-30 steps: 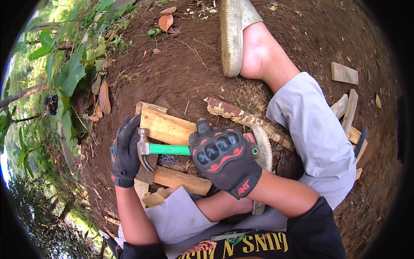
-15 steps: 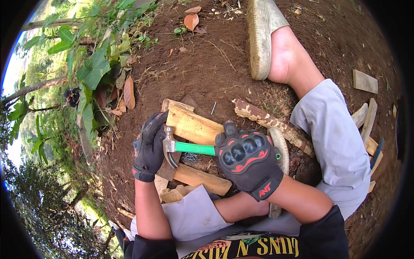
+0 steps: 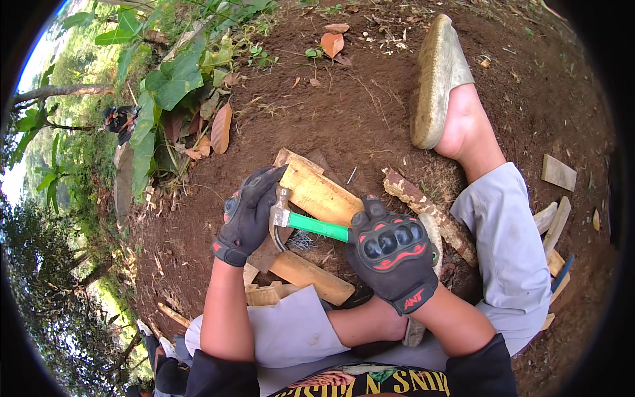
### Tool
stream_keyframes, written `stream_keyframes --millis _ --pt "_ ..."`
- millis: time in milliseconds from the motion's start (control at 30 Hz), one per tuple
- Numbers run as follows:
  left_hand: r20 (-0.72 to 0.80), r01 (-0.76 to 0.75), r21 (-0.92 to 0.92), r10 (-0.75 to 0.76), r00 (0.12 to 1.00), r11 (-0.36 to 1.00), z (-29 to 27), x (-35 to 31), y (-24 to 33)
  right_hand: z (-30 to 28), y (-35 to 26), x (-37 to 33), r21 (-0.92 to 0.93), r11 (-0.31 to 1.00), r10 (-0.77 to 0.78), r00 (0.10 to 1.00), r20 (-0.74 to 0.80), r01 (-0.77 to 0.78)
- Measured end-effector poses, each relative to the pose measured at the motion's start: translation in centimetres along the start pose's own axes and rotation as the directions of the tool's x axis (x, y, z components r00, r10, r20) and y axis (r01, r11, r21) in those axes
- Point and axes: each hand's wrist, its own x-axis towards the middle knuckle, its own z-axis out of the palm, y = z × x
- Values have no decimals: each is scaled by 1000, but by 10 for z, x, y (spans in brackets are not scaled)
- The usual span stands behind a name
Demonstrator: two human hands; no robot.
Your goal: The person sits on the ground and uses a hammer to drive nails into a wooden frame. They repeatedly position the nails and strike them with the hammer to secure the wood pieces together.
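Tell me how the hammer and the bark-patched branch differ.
The hammer has a smooth green handle and metal head; the branch is rough brown with pale patches.
The hammer is gripped in the right hand; the branch lies on the soil, unheld.
The branch looks thicker than the hammer's handle.
Both are long, slanting down rightward in the picture.

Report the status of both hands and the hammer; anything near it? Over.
Right black-gloved hand gripping green-handled metal claw hammer. Left black-gloved hand beside hammer head, contact unclear. Grey metal nails lie near handle.
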Motion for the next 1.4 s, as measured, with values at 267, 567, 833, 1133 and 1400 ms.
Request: stream_keyframes --millis 267,567,833,1133,1400 --pt "-14 27 -4 -27 1000 1000 5 -2 1 3 4 -13 -48 999 -12 988 153 20" --pt "14 18 -63 -17 1000 998 1 3 0 -5 3 1 61 997 31 993 116 -38" --pt "47 -30 -194 39 998 981 -11 -5 -37 -3 -18 14 -24 999 36 988 147 -33" --pt "85 -4 -302 31 996 953 1 3 -42 -3 -22 14 -101 994 50 974 220 -28" --pt "131 90 -324 -50 990 942 -9 7 -23 -2 -22 14 -113 993 49 981 185 -29"
